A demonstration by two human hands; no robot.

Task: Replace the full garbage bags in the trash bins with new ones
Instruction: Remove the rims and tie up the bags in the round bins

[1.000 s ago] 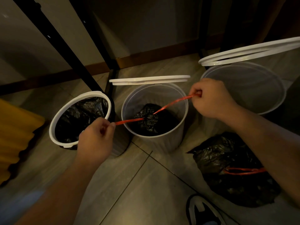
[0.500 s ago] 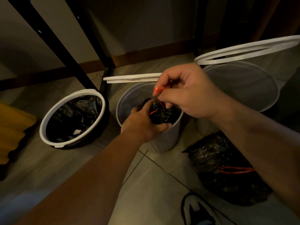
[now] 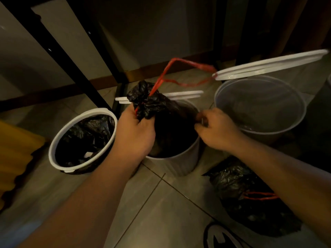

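Note:
Three round white bins stand on the tiled floor. My left hand [image 3: 135,133] grips the gathered neck of a tied black garbage bag [image 3: 161,111], which is partly raised out of the middle bin [image 3: 179,163]. Its red drawstring [image 3: 180,72] loops loose in the air above. My right hand [image 3: 215,129] is curled at the middle bin's right rim, seemingly pinching it; what it holds is unclear. The left bin [image 3: 59,138] is lined with a black bag [image 3: 84,138]. The right bin [image 3: 259,104] has no bag in it.
A second tied black bag [image 3: 247,199] with a red drawstring lies on the floor at the right. White bin rings [image 3: 268,65] hang over the right and middle bins. Black frame legs [image 3: 59,56] rise behind. A yellow object [image 3: 14,154] lies left; a shoe [image 3: 220,237] shows below.
The drawstring was pulled taut between both hands, then let go. My left hand took the bag's neck and lifted it out of the middle bin; my right hand dropped to the rim.

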